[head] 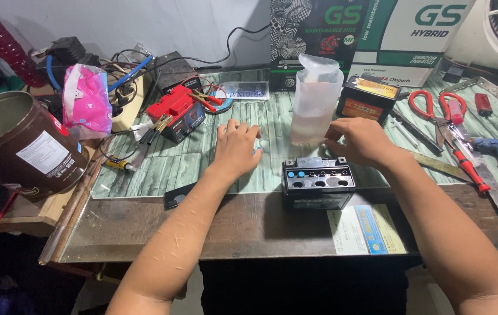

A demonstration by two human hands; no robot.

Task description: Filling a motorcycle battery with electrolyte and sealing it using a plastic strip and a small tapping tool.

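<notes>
The battery (317, 182) sits at the tabletop's (249, 224) 6 o'clock edge, caps up. The left hand (236, 149) lies flat at its 10 o'clock, holding nothing; whether something small hides under it I cannot tell. The right hand (361, 140) curls loosely at 1 o'clock, apparently empty, beside the jug (316, 99). Judged: filling preparation; next needs a steady hold on the jug.

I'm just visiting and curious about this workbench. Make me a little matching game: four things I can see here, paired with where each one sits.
Things:
1. black battery
2. scissors
3. brown can
4. clear plastic jug

Places:
A. far left, lying tilted
B. right side, among the tools
C. upright, just behind the battery
D. at the near table edge, below the right hand

Pairs: 1-D, 2-B, 3-A, 4-C
</notes>
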